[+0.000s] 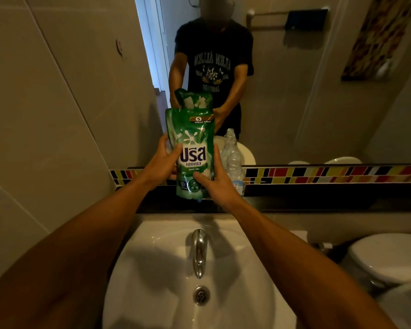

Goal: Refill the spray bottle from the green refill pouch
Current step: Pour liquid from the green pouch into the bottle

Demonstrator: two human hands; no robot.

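1. Head view: the green refill pouch (193, 153) stands upright, held between both hands above the dark ledge (318, 198) under the mirror (282, 91).
2. The left hand (163, 160) wraps the pouch's left edge, its grip closed around the pouch with the thumb across the front.
3. The right hand (217, 180) clasps the lower right side, thumb pressed on the front near the bottom.
4. Just right of the pouch and partly behind it, a clear plastic bottle (235, 172) stands on the ledge; whether it has a spray head cannot be told.
5. Below the arms lie the white sink (152, 269), its chrome tap (199, 252) and the drain (201, 295).
6. A white toilet lid (387, 255) shows at right.
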